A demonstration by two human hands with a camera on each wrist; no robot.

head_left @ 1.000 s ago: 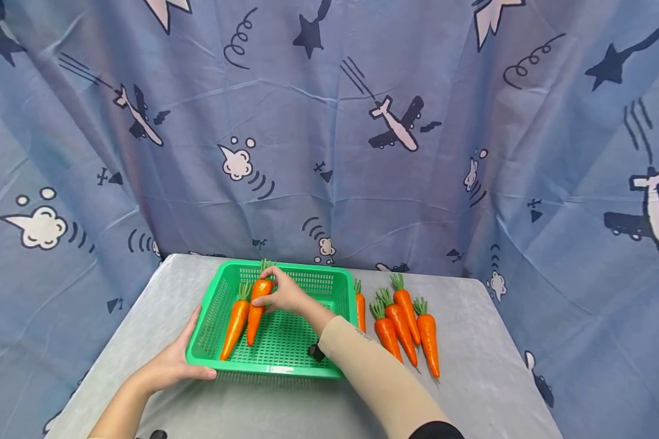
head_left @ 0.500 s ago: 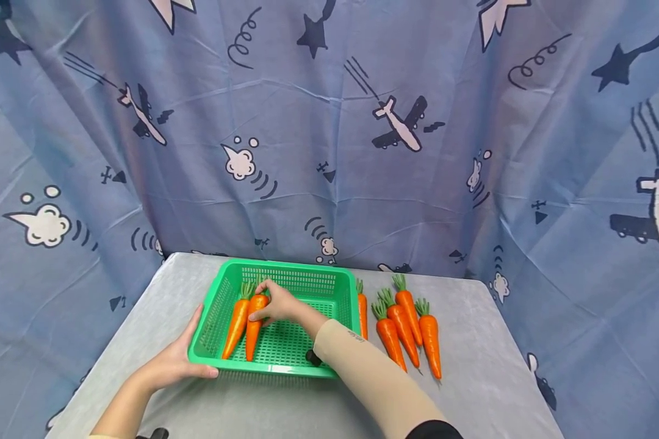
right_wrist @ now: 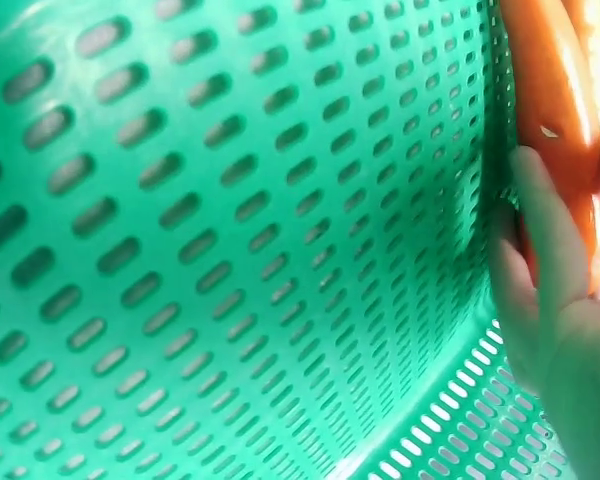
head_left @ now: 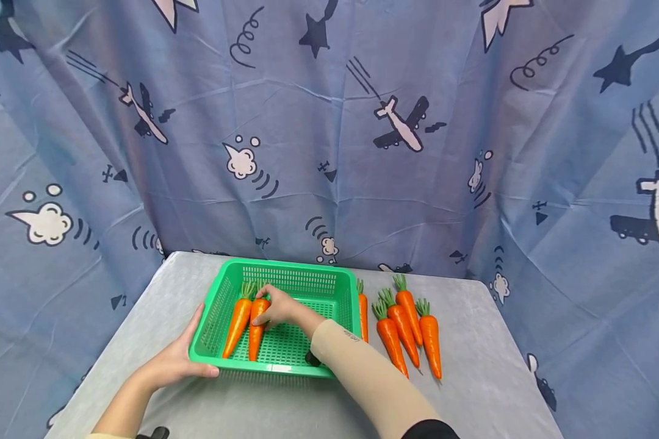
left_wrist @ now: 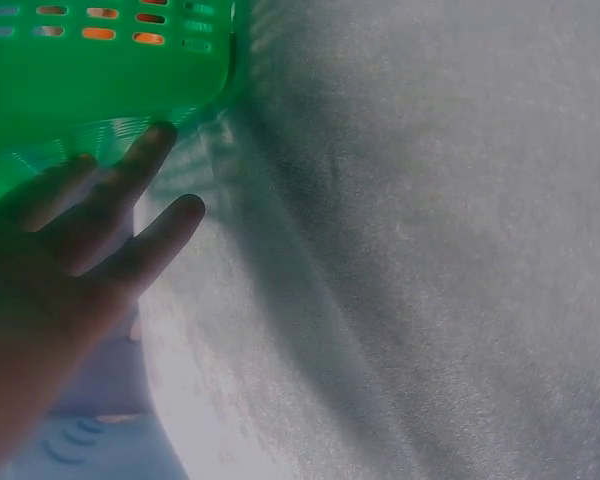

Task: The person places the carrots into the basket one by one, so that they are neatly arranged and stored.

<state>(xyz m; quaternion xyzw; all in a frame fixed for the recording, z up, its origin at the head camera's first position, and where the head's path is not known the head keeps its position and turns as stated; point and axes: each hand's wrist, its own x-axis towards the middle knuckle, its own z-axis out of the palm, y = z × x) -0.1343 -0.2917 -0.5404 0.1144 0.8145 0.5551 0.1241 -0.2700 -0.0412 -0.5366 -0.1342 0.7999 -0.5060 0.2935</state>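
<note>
In the head view, a green plastic basket with slotted walls stands on the table. My right hand reaches inside and holds an orange carrot between thumb and fingers, its green stem end pointing to the back. Left of it, a second carrot lies beside it in the basket. The right wrist view shows my fingers curled against the carrot. My left hand touches the basket's near left corner; in the left wrist view its fingers are straight and spread by the wall.
Several carrots lie on the grey-white table right of the basket. One carrot is close against the basket's right wall, partly hidden. A blue patterned curtain hangs behind the table and along both sides.
My right hand has brought the held carrot down and nearer to me, into the basket, then shifted slightly right. The left hand stays at the basket's corner.
</note>
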